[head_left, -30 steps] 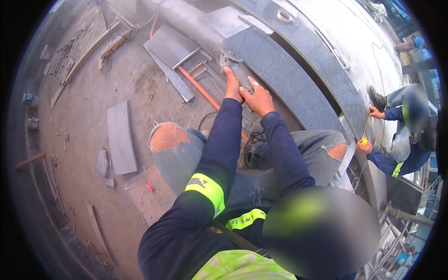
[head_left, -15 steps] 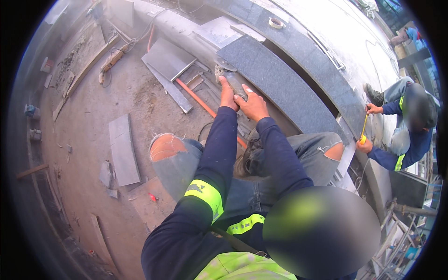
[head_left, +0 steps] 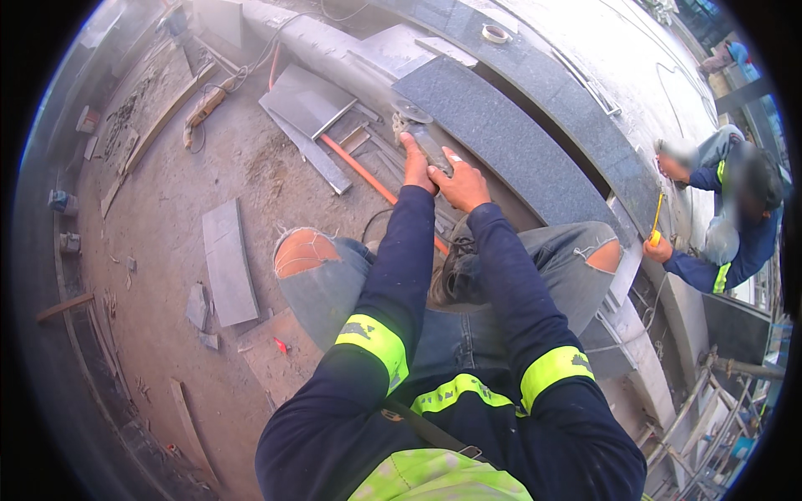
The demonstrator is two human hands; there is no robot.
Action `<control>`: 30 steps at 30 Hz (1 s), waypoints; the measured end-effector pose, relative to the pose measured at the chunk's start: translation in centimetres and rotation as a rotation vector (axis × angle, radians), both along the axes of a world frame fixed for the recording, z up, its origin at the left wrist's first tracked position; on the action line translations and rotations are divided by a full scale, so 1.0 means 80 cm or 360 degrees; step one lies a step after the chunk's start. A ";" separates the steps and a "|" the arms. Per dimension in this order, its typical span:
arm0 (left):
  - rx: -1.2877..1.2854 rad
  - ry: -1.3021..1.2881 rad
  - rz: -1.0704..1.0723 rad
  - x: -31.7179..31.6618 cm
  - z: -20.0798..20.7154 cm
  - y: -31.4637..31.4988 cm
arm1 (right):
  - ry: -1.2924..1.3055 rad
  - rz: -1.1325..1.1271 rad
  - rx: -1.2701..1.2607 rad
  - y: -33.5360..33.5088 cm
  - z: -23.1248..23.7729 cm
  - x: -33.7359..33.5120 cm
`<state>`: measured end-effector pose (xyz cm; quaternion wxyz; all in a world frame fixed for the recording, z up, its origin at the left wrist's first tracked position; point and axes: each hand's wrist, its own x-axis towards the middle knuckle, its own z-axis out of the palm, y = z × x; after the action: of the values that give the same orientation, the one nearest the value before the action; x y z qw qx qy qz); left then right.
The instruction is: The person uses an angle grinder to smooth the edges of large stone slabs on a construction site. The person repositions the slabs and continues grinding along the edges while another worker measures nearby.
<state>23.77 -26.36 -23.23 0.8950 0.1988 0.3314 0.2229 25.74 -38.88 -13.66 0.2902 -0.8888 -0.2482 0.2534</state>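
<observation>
Both my hands are closed around a dusty angle grinder [head_left: 431,149]. Its round disc [head_left: 412,112] meets the left long edge of a dark grey stone slab [head_left: 510,138]. My left hand [head_left: 416,165] wraps the grinder near its head, on the side away from the slab. Behind it, my right hand [head_left: 464,183] grips the rear of the body, with a white wrap on one finger. Pale dust hazes the air beyond the disc. Whether the disc is spinning cannot be made out.
To the right, a crouching co-worker [head_left: 743,200] holds a yellow tape measure [head_left: 656,238]. A tape roll [head_left: 495,33] lies on a long stone slab [head_left: 585,117]. Left of me are an orange pipe [head_left: 359,169], grey tiles [head_left: 230,263], another power tool [head_left: 205,108] and a cord [head_left: 266,52].
My hands and the grinder keep nearly the same place along the slab's edge, with a slight shift of view. The co-worker's one hand has moved away from the tape's end.
</observation>
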 end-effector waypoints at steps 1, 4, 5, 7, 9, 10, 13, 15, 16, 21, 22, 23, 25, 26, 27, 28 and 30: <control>0.0014 -0.0003 0.0009 -0.002 -0.001 -0.001 | -0.0046 0.0006 0.0011 -0.001 -0.001 -0.001; 0.0047 -0.0039 -0.0022 -0.002 -0.001 -0.002 | -0.0143 0.0022 0.0037 -0.006 -0.004 -0.006; 0.0050 -0.0050 -0.0046 -0.003 -0.001 -0.004 | -0.0152 0.0026 0.0042 -0.007 -0.004 -0.005; 0.0053 -0.0009 -0.0034 -0.005 -0.002 -0.008 | -0.0158 0.0037 0.0044 -0.009 -0.003 -0.005; 0.0066 -0.0018 -0.0030 -0.006 -0.002 -0.003 | -0.0154 0.0052 0.0034 -0.007 0.000 -0.007; 0.0071 -0.0021 -0.0015 -0.006 -0.002 -0.004 | -0.0155 0.0053 0.0025 -0.007 -0.001 -0.007; 0.0060 0.0005 -0.0005 -0.007 0.002 -0.009 | -0.0146 0.0035 0.0037 -0.010 -0.005 -0.005; 0.0042 0.0033 -0.0025 -0.006 0.007 -0.016 | -0.0144 0.0014 0.0030 -0.015 -0.008 -0.004; 0.0043 0.0044 -0.0023 -0.006 0.006 -0.014 | -0.0148 0.0017 0.0037 -0.013 -0.006 -0.004; 0.0070 0.0050 -0.0040 -0.007 -0.006 -0.001 | -0.0120 0.0037 0.0022 -0.005 -0.001 -0.006; 0.0061 0.0045 -0.0050 -0.003 -0.005 0.001 | -0.0134 0.0037 0.0035 -0.004 -0.003 -0.004; 0.0058 0.0036 -0.0041 -0.001 -0.005 0.002 | -0.0147 0.0038 0.0047 -0.003 -0.004 -0.002; 0.0057 0.0013 -0.0022 0.003 -0.004 0.002 | -0.0135 0.0040 0.0045 -0.002 -0.007 0.003; 0.0056 0.0026 -0.0021 0.004 -0.003 0.001 | -0.0131 0.0040 0.0045 -0.001 -0.008 0.005; 0.0054 0.0038 -0.0020 0.005 -0.003 0.000 | -0.0139 0.0041 0.0034 -0.001 -0.010 0.007; 0.0056 0.0046 -0.0018 0.008 -0.003 0.001 | -0.0141 0.0042 0.0035 -0.001 -0.012 0.009; 0.0082 0.0025 -0.0001 0.007 -0.013 0.018 | -0.0133 0.0077 0.0066 0.012 -0.015 0.009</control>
<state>24.29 -24.93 -24.31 0.8869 0.2238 0.3327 0.2295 26.46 -37.94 -14.82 0.2916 -0.8863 -0.2866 0.2177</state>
